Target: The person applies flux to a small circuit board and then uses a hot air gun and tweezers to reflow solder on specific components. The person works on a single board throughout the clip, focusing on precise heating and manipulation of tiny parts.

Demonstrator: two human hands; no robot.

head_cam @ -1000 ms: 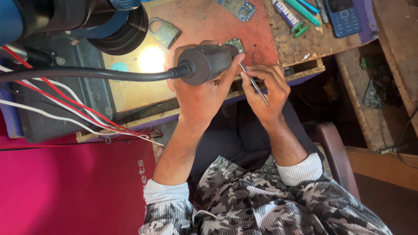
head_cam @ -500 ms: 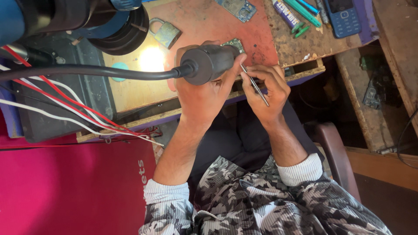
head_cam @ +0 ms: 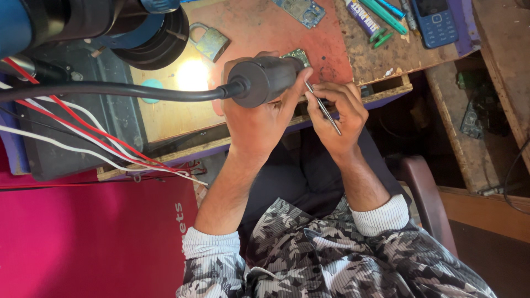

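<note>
Left hand (head_cam: pixel 256 118) was wrapped tight round a thick black tool handle (head_cam: pixel 265 80) w/ a black cable (head_cam: pixel 110 91) running off to frame left; right hand (head_cam: pixel 337 113) pinched thin metal tweezers (head_cam: pixel 323 108), fingers closed on them; both met at centre-top of frame over a small green circuit board (head_cam: pixel 298 55) on the red bench mat (head_cam: pixel 259 27); padlock (head_cam: pixel 210 41) upper left of the hands; blue phone (head_cam: pixel 433 22) upper right.
</note>
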